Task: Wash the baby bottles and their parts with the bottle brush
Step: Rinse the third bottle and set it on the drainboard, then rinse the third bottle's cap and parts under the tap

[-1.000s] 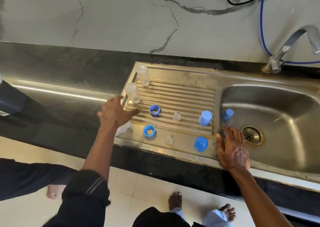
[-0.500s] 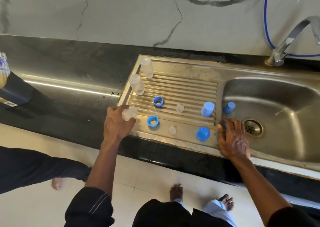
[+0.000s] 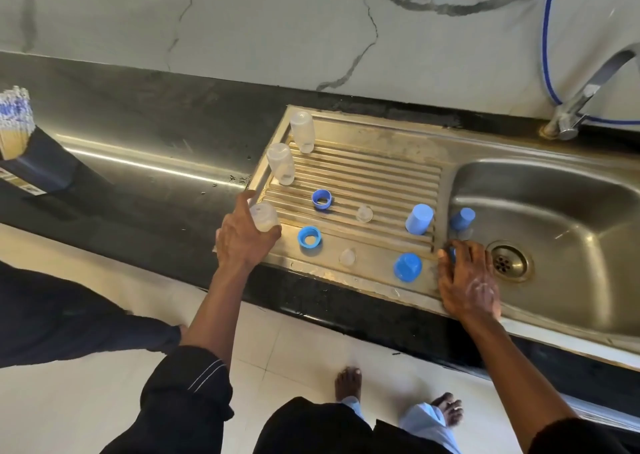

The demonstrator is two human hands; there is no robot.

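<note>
My left hand (image 3: 242,239) grips a clear baby bottle (image 3: 265,216) at the front left corner of the steel drainboard (image 3: 381,145). Two more clear bottles (image 3: 281,163) (image 3: 302,131) stand upside down along the drainboard's left edge. Two blue collar rings (image 3: 322,199) (image 3: 309,237), two clear teats (image 3: 364,213) (image 3: 347,257) and blue caps (image 3: 419,218) (image 3: 408,267) lie on the drainboard. Another blue cap (image 3: 462,218) sits at the basin's edge. My right hand (image 3: 467,280) rests on the sink rim, fingers over a small blue part that is mostly hidden.
The sink basin (image 3: 561,211) with its drain (image 3: 509,261) is to the right, a tap (image 3: 588,97) above it. A blue hose (image 3: 547,55) runs down the marble wall. A dark pack of sticks (image 3: 20,142) lies on the black counter at far left. My bare feet are below.
My left hand has taken hold of a clear bottle at the drainboard's front left corner and lifted it. My right hand has stayed on the sink rim.
</note>
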